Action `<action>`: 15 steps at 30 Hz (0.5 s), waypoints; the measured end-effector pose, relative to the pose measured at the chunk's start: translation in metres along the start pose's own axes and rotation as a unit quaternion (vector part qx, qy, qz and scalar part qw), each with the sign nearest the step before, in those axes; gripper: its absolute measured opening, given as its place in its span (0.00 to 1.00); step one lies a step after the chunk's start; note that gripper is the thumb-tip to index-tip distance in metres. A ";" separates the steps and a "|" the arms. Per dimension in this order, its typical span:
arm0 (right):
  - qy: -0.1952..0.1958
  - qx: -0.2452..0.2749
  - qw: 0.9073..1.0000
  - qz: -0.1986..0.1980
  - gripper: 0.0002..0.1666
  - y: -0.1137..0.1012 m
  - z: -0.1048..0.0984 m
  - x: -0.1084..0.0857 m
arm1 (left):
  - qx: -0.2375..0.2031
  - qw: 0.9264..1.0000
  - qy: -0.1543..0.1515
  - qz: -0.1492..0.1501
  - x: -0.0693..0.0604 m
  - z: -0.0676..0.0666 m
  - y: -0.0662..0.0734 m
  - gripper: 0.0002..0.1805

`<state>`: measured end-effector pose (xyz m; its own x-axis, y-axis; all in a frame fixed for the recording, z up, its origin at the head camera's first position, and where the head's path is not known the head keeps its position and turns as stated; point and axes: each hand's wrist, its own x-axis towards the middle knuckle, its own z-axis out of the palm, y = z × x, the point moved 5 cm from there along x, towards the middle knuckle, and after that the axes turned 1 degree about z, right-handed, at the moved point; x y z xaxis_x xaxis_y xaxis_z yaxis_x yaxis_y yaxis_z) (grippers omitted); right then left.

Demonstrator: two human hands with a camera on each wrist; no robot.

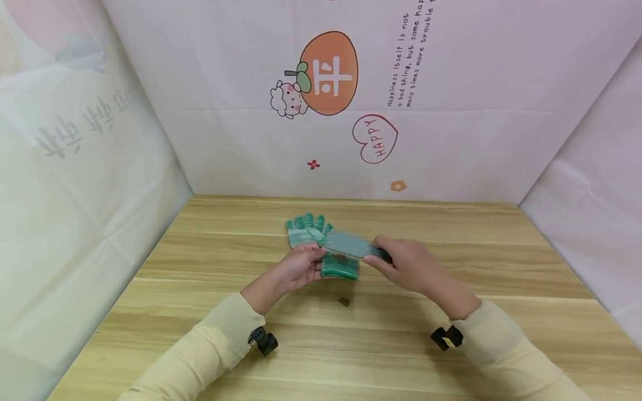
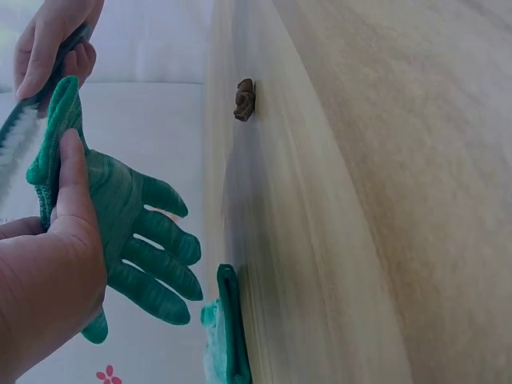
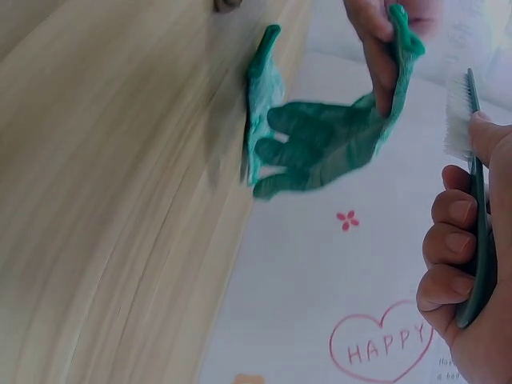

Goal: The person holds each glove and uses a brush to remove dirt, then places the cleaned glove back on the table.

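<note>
My left hand (image 1: 300, 266) pinches the cuff of a green striped glove (image 1: 341, 267), holding it above the table; in the left wrist view the glove's fingers (image 2: 160, 264) hang spread. A brownish patch shows on the glove beneath the brush. My right hand (image 1: 413, 264) grips the dark handle of a grey-green brush (image 1: 346, 245), its head over the glove. White bristles (image 3: 458, 120) face the glove in the right wrist view. A second green glove (image 1: 301, 236) lies on the table behind my left hand; part of it is hidden.
A small brown crumpled piece (image 1: 344, 301) lies on the wooden table (image 1: 225, 334) in front of the held glove. White printed cloth (image 1: 241, 150) stands behind the table and along both sides.
</note>
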<state>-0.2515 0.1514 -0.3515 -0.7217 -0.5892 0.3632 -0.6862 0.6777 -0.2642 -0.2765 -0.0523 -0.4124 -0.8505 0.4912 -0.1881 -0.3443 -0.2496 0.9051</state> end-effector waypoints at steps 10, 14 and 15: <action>0.012 -0.009 0.999 -0.050 0.14 -0.012 0.014 0.010 | 0.030 0.999 0.000 0.014 0.002 0.001 0.000 0.18; 0.020 -0.005 0.998 -0.056 0.14 -0.010 0.016 0.008 | 0.013 1.000 -0.014 0.019 -0.003 0.001 0.002 0.17; 0.021 -0.004 0.998 -0.057 0.14 -0.009 0.016 0.007 | 0.009 1.000 -0.019 0.022 -0.004 0.001 0.003 0.18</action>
<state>-0.2522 0.1339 -0.3605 -0.6348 -0.6438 0.4273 -0.7625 0.6113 -0.2118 -0.2735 -0.0545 -0.4089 -0.8490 0.5111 -0.1339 -0.2994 -0.2565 0.9190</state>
